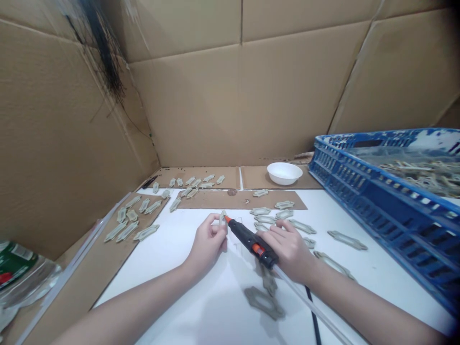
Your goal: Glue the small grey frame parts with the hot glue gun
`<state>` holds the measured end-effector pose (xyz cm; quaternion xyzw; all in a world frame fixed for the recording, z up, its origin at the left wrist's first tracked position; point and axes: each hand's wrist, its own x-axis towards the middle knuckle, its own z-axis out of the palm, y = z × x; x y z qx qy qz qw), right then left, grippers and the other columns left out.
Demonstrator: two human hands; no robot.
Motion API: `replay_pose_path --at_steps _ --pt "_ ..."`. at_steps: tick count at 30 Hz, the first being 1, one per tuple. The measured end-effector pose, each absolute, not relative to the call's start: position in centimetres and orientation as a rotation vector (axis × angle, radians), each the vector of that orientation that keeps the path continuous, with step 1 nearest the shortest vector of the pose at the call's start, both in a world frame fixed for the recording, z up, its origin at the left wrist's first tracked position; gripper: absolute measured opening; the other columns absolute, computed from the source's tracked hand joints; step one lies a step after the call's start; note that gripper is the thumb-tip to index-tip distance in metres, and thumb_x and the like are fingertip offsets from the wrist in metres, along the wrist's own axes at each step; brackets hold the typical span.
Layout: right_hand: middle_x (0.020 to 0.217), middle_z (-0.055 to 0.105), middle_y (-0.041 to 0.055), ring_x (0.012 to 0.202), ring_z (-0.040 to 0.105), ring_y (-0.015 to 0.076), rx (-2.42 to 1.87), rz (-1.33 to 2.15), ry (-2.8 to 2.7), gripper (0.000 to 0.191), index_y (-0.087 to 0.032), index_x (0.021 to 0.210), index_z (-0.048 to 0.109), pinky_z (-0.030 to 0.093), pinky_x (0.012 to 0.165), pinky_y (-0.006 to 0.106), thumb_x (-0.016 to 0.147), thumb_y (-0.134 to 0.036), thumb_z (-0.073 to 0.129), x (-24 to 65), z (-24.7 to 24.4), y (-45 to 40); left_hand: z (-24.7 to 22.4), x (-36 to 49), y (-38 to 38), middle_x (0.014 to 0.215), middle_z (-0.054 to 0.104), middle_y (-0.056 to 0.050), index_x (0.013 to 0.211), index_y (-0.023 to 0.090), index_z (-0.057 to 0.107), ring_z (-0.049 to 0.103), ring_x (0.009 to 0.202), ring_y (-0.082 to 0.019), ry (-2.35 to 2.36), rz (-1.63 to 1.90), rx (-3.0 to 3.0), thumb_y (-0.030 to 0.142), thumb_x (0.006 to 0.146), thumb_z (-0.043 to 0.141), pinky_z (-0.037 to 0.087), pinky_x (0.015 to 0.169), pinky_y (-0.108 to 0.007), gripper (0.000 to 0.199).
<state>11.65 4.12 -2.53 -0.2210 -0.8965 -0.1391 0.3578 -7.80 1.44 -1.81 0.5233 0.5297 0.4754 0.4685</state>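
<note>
My right hand [289,247] is wrapped round a black and orange hot glue gun [247,239], with a long clear glue stick [309,302] running out of its rear. The orange nozzle touches or nearly touches a small pale frame-shaped piece [222,218], which my left hand [209,239] pinches upright between thumb and fingers. Similar elongated pale pieces lie to the right, such as one flat piece [347,240]. Closer to me, larger pale pieces [264,303] rest below the glue gun, slightly blurred.
A blue plastic crate [388,211] holding more pieces fills the right side. At the back stands a white bowl [284,173]. Several pieces lie on the left cardboard sheet [108,258] and the back cardboard strip [215,200]. A bottle [27,273] lies at far left; cardboard walls [230,110] enclose the table.
</note>
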Motion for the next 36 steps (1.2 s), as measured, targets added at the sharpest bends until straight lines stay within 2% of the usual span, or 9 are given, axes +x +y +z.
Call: replay_pose_path --at_steps 5,15,36 --pt "0.059 0.057 0.0045 0.054 0.047 0.0153 -0.564 -0.395 -2.306 0.019 -0.013 0.081 0.052 0.031 0.064 0.032 0.078 -0.012 0.033 11.49 -2.61 4.08 -1.91 -7.84 1.48 0.04 0.044 0.009 0.084 0.02 0.043 0.027 0.028 -0.004 1.265 1.168 1.274 0.033 0.079 0.046 0.018 0.031 -0.014 0.014" --pt "0.058 0.057 0.0047 0.055 0.046 0.016 -0.546 -0.458 -2.316 0.018 -0.012 0.08 0.053 0.032 0.064 0.032 0.075 -0.011 0.035 11.39 -2.66 3.97 -2.53 -8.04 1.59 0.041 0.047 0.007 0.086 0.02 0.043 0.029 0.028 -0.005 1.226 1.167 1.269 0.032 0.08 0.044 0.02 0.029 -0.015 0.013" --pt "0.05 0.046 0.002 0.05 0.038 0.0142 -0.589 -0.543 -2.321 0.022 -0.017 0.061 0.05 0.029 0.06 0.03 0.077 -0.016 0.034 11.18 -2.44 3.86 -2.01 -7.91 1.53 0.039 0.047 0.008 0.082 0.021 0.041 0.028 0.026 -0.006 1.24 1.155 1.253 0.026 0.077 0.044 0.02 0.026 -0.015 0.007"
